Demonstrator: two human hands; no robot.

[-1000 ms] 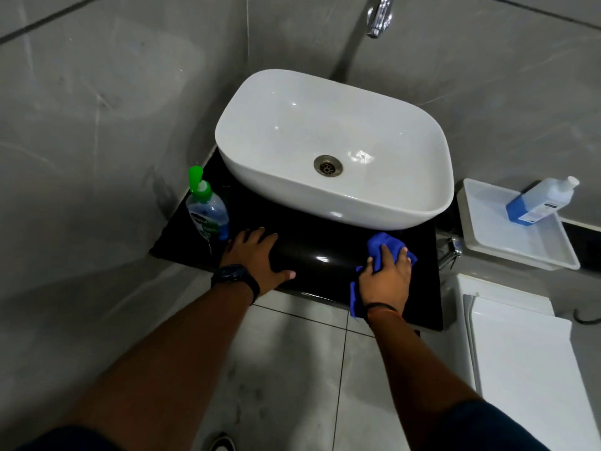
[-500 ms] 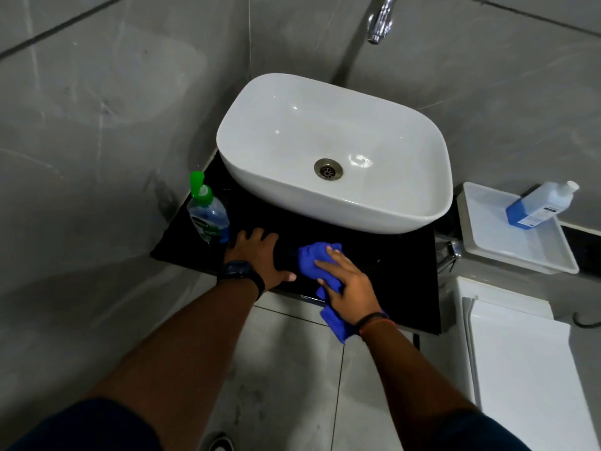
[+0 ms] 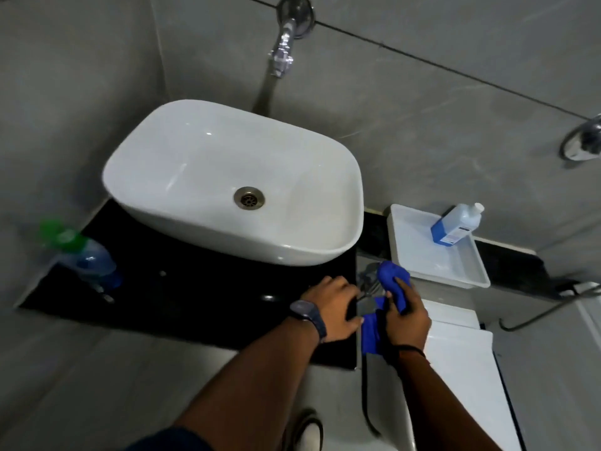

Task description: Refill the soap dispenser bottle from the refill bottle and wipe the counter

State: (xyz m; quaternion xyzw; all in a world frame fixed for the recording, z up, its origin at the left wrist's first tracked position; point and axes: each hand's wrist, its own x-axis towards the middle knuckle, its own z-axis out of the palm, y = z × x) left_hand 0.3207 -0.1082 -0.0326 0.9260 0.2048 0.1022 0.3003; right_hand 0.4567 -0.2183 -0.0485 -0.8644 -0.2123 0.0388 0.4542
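Note:
The soap dispenser bottle (image 3: pixel 87 258), clear with a green pump, stands blurred at the left end of the black counter (image 3: pixel 182 297). The refill bottle (image 3: pixel 457 224), holding blue liquid, lies tilted in a white tray (image 3: pixel 468 278) at the right. My right hand (image 3: pixel 405 317) is shut on a blue cloth (image 3: pixel 392 281), held past the counter's right edge over a metal fitting. My left hand (image 3: pixel 335 307) rests flat on the counter's right front corner, fingers spread, holding nothing.
A white basin (image 3: pixel 208 164) sits on the counter under a wall tap (image 3: pixel 286 37). A white toilet cistern (image 3: pixel 461 369) stands at the lower right beside a dark hose. Grey tiled walls close in at the left and the back.
My right hand has carried the blue cloth from the counter's middle to beyond its right edge. My left hand has slid right along the counter, away from the dispenser. The view has shifted.

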